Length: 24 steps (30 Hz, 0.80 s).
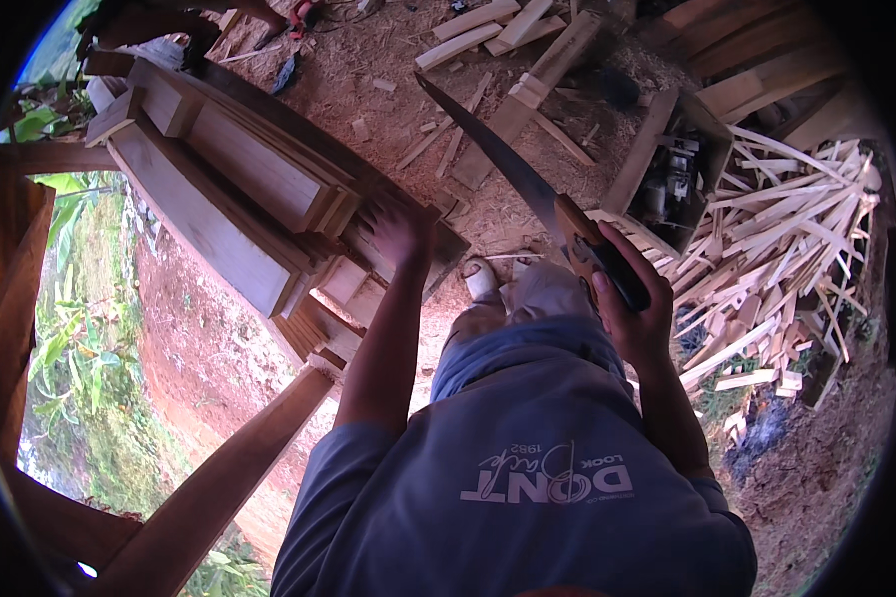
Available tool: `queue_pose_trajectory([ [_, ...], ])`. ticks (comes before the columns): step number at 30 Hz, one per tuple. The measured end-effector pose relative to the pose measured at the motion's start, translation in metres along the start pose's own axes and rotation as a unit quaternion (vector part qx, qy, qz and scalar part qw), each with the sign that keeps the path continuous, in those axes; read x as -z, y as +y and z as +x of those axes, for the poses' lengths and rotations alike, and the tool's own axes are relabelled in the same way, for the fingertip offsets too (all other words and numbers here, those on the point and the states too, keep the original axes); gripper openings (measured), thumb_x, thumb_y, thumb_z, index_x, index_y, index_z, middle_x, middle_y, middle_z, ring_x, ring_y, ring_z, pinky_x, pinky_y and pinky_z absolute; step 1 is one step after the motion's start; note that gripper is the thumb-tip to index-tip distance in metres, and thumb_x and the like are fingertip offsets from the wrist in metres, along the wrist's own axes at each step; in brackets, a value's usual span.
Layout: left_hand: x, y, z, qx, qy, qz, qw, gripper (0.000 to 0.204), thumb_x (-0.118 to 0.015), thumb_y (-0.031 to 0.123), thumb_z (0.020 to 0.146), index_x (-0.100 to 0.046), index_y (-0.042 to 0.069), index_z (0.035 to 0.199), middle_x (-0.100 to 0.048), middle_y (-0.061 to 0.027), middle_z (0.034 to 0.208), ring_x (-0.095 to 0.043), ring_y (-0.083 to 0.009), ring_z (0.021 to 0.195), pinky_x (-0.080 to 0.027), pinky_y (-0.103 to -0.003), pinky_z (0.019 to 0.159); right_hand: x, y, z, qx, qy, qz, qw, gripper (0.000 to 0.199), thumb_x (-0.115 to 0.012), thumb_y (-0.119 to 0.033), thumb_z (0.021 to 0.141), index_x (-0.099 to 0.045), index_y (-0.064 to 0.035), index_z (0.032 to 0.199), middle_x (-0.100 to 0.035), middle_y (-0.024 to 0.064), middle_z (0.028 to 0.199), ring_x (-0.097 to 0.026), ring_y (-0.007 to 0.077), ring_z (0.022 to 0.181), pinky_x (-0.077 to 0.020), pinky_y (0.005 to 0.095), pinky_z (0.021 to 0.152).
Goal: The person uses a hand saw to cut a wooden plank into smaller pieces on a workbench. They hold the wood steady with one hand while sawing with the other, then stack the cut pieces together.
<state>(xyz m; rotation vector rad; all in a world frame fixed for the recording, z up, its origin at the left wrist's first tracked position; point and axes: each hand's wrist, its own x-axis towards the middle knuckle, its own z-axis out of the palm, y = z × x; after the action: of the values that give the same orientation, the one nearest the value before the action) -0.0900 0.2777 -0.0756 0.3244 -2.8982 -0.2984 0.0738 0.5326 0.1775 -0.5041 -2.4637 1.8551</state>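
In my right hand (632, 308) is a handsaw (513, 164); my fingers are wrapped round its brown and black handle. Its long, narrowing blade points up and to the left, away from my body, over the ground. My left hand (400, 231) rests on the near end of a long wooden piece (199, 224), its fingers spread. Pale boards with stepped, moulded edges make up this piece, which lies slantwise at the left. Shadow partly hides the fingertips of my left hand. The saw blade is apart from the wood.
A heap of thin wood strips (786, 249) lies at the right, beside a wooden box (677, 169) with dark metal parts inside. Sawn planks (498, 35) and shavings cover the ground ahead. A timber beam (219, 478) slants at lower left. Another person's arm (159, 20) shows at upper left.
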Motion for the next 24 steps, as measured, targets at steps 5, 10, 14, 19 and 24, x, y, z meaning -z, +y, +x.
queue_pose_trajectory([
  [5, 0.008, -0.005, 0.003, -0.038, -0.039, -0.024, 0.998, 0.038, -0.055, 0.038, 0.101, -0.06, 0.003, 0.117, -0.063, -0.0209, 0.119, -0.055, -0.0413, 0.117, -0.039, -0.058, 0.102, 0.044, 0.016, -0.044, -0.048, 0.083, -0.038, 0.995, 0.048, -0.068, -0.009, 0.098, -0.059, -0.0005, 0.145, -0.075, 0.016, 0.115, -0.071, 0.016, 0.102, -0.0541, 0.0325, 0.091],
  [10, 0.06, -0.003, -0.006, -0.232, -0.084, -0.127, 0.961, 0.041, -0.067, 0.039, 0.094, -0.06, 0.005, 0.114, -0.061, -0.0188, 0.115, -0.052, -0.0418, 0.116, -0.035, -0.062, 0.103, 0.069, 0.038, -0.058, -0.182, 0.212, 0.1, 0.955, 0.047, -0.066, -0.006, 0.1, -0.057, -0.0012, 0.146, -0.071, 0.0059, 0.092, -0.061, 0.0056, 0.064, -0.0481, 0.0224, 0.056],
  [14, 0.048, -0.034, 0.003, -0.332, -0.143, -0.131, 0.923, 0.034, -0.074, 0.023, 0.091, -0.057, 0.004, 0.114, -0.059, -0.0192, 0.114, -0.051, -0.0413, 0.116, -0.035, -0.058, 0.104, 0.085, 0.065, -0.038, -0.185, 0.272, 0.17, 0.929, 0.048, -0.064, -0.004, 0.101, -0.055, -0.0019, 0.148, -0.066, 0.0013, 0.082, -0.049, 0.0011, 0.053, -0.0371, 0.0202, 0.045],
  [19, 0.033, -0.038, 0.013, -0.298, -0.167, -0.122, 0.932, 0.032, -0.069, 0.007, 0.095, -0.051, -0.001, 0.121, -0.055, -0.0202, 0.117, -0.054, -0.0386, 0.11, -0.043, -0.052, 0.1, 0.113, 0.121, 0.006, -0.24, 0.277, 0.264, 0.892, 0.048, -0.064, -0.005, 0.102, -0.054, -0.0011, 0.148, -0.067, 0.0025, 0.082, -0.05, 0.0021, 0.052, -0.0386, 0.0217, 0.044],
  [24, 0.035, 0.114, 0.015, -0.189, -0.155, -0.201, 0.949, 0.044, -0.064, 0.004, 0.1, -0.041, -0.001, 0.137, -0.05, -0.0229, 0.126, -0.061, -0.0394, 0.107, -0.051, -0.047, 0.093, 0.146, 0.189, 0.059, -0.338, 0.241, 0.39, 0.822, 0.047, -0.067, -0.009, 0.102, -0.054, -0.001, 0.147, -0.058, -0.0015, 0.073, -0.048, 0.0032, 0.052, -0.039, 0.0233, 0.044],
])
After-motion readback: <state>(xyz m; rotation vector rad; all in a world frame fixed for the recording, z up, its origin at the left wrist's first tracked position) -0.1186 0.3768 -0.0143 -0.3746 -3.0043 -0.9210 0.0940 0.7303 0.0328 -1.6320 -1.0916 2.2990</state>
